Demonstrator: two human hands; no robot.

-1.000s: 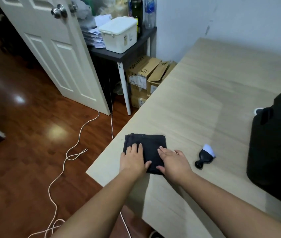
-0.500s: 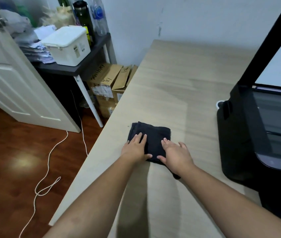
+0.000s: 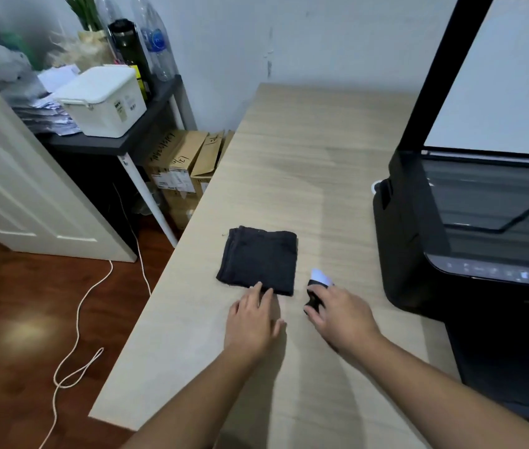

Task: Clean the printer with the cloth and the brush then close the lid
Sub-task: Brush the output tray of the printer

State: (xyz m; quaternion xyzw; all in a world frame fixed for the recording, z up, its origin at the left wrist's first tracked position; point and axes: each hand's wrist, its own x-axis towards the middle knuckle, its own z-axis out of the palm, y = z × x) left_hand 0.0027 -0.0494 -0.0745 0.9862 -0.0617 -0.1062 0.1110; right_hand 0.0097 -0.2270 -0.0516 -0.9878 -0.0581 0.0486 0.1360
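Note:
A folded dark cloth (image 3: 260,260) lies flat on the light wooden table (image 3: 315,176). My left hand (image 3: 252,322) rests flat just in front of it, fingers apart, fingertips touching its near edge. Right of the cloth lies a small brush (image 3: 320,278) with white bristles and a black handle. My right hand (image 3: 342,315) lies over the handle with fingers curled around it; most of the handle is hidden. The black printer (image 3: 418,238) stands at the right, its lid (image 3: 499,76) raised and the scanner glass exposed.
The table's left edge drops to a wooden floor with a white cable (image 3: 75,335). A dark side table (image 3: 111,144) holds a white box (image 3: 101,98), papers and bottles. Cardboard boxes (image 3: 185,166) sit beneath it, a white door (image 3: 14,189) at the left.
Both hands have come off the top of the cloth. My right hand moved right onto the brush, and my left hand drew back to the cloth's near edge. The view turned toward the printer.

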